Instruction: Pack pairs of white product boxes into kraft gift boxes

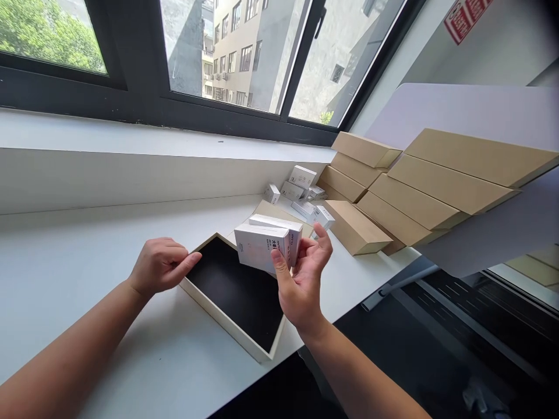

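Observation:
My right hand (303, 279) is closed on two small white cartons (262, 244) with dark print, one behind the other. It holds them above a shallow open box (231, 323) with cream walls and a black inside, which hides nothing but bare black bottom where it shows. At the left corner of this box, my left hand (161, 266) pinches the rim between thumb and bent fingers. Partly covered by the cartons, a flat beige piece (273, 212), perhaps a lid, lies just behind the open box.
Several more white cartons (293, 190) lie loosely heaped near the windowsill (174, 137). To their right, long brown boxes (428, 192) are stacked in two rows. The white table (87, 233) ends at a slanting front edge on the right, with dark equipment (414, 343) beyond it.

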Motion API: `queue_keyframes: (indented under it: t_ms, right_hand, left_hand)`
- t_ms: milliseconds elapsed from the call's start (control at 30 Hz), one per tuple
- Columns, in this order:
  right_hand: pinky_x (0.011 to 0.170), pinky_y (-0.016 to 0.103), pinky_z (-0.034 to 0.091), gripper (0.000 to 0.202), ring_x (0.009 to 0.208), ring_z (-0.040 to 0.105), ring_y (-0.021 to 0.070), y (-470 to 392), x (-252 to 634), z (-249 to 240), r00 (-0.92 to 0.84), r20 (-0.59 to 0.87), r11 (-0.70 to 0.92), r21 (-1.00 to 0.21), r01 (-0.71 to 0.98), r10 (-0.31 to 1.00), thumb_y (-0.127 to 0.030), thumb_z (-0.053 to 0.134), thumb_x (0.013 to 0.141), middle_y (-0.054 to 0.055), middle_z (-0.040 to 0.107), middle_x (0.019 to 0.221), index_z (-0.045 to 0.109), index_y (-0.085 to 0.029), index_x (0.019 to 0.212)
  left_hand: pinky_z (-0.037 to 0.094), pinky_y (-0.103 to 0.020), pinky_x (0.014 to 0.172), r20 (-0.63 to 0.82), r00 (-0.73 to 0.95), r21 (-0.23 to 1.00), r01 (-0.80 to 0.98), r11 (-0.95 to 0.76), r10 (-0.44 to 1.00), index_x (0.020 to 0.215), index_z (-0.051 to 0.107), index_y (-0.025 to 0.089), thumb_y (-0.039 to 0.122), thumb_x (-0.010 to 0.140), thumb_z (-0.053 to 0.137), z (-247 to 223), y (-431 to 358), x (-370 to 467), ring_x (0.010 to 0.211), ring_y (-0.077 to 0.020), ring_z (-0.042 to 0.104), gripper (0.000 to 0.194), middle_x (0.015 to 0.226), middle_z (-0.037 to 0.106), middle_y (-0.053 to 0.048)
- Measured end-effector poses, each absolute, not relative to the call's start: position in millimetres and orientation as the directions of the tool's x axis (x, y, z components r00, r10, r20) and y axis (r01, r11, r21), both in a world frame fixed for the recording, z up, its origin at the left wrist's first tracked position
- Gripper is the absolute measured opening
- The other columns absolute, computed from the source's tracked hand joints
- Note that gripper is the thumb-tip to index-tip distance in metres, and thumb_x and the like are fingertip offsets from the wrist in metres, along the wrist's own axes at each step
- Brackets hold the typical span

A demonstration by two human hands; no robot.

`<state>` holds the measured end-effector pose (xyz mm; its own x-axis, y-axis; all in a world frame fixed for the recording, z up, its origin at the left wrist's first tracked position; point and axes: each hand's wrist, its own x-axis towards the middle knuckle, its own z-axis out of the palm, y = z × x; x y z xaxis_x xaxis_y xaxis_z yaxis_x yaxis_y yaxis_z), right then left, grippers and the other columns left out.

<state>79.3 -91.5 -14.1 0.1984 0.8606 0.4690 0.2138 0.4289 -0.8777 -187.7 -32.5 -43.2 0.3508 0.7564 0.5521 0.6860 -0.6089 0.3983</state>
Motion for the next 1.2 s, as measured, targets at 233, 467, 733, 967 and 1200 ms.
queue_keyframes:
  t_ms: [233, 467, 733, 967, 1200]
  right_hand:
    - [0.083, 0.045, 0.055, 0.044, 0.089, 0.064, 0.0224, -93, 85, -21, -0.009, 0.218, 0.191, -0.835, 0.515, 0.976, -0.045, 0.037, 0.102, 0.008, 0.054, 0.117, 0.021, -0.03, 0.141]
    - [0.088, 0.046, 0.052, 0.041, 0.105, 0.063, 0.0271, -91, 85, -14, -0.173, 0.245, 0.283, -0.545, 0.789, 0.954, -0.032, 0.034, 0.103, 0.01, 0.059, 0.125, 0.042, -0.027, 0.143]
    - [0.081, 0.044, 0.045, 0.032, 0.093, 0.061, 0.0274, -97, 87, -13, -0.293, 0.24, 0.35, -0.249, 0.903, 0.926, -0.025, 0.04, 0.1, 0.011, 0.067, 0.106, 0.06, -0.021, 0.125]
    - [0.122, 0.064, 0.013, 0.031, 0.146, 0.038, 0.0339, -103, 99, -9, -0.485, 0.18, 0.517, -0.249, 0.819, 0.856, -0.031, 0.049, 0.099, 0.011, 0.054, 0.149, 0.062, -0.022, 0.126]
    - [0.127, 0.061, 0.004, 0.061, 0.158, 0.009, 0.0335, -115, 116, -2, -0.643, -0.089, 0.559, -0.414, 0.719, 0.761, -0.05, 0.056, 0.096, 0.008, 0.027, 0.166, 0.051, -0.022, 0.149]
  left_hand:
    - [0.03, -0.033, 0.053, 0.541, 0.498, 0.397, 0.559, -0.727, 0.678, 0.055, 0.033, 0.023, 0.053, 0.085, 0.054, -15, -49, -164, 0.05, -0.0148, 0.03, 0.047, 0.05, 0.036, 0.002]
    - [0.048, -0.039, 0.095, 0.373, 0.481, 0.743, 0.358, -0.566, 0.794, 0.119, 0.059, 0.021, 0.041, 0.092, 0.053, -7, -52, -165, 0.102, -0.0241, 0.061, 0.034, 0.119, 0.066, -0.009]
    - [0.053, -0.034, 0.085, 0.047, 0.516, 0.804, 0.488, -0.339, 0.855, 0.119, 0.07, 0.03, 0.048, 0.091, 0.056, 23, -65, -172, 0.106, -0.029, 0.064, 0.036, 0.116, 0.072, -0.004]
    - [0.044, -0.028, 0.058, 0.042, 0.476, 0.683, 0.628, -0.373, 0.878, 0.125, 0.063, 0.032, 0.052, 0.082, 0.067, 21, -74, -154, 0.066, -0.02, 0.063, 0.047, 0.083, 0.072, 0.0]
    - [0.039, -0.048, 0.107, 0.19, 0.398, 0.559, 0.707, -0.432, 0.898, 0.137, 0.057, 0.029, 0.06, 0.092, 0.052, -19, -53, -151, 0.129, -0.0324, 0.051, 0.055, 0.133, 0.065, -0.008]
